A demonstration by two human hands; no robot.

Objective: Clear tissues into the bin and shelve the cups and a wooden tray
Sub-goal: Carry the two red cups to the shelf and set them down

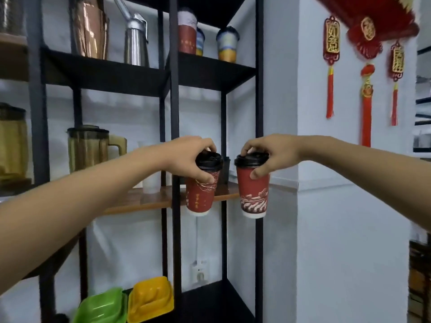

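Observation:
Two red paper cups with black lids hang in the air in front of a black metal shelf unit. My left hand [189,159] grips the left cup [200,197] by its lid and upper wall. My right hand [268,155] holds the right cup [253,194] the same way, from above. Both cups are upright, side by side and apart, at the front edge of the brown wooden shelf board [149,201]. The left cup overlaps a black upright post of the unit. No tissues, bin or wooden tray are in view.
The wooden board carries a tinted pitcher [89,148] and pale plastic cups [151,183]. The shelf above holds a copper vessel [91,26], a steel dispenser [136,38] and printed cups [227,43]. Green and yellow plastic containers [151,297] lie at the bottom. Red ornaments [367,78] hang on the right wall.

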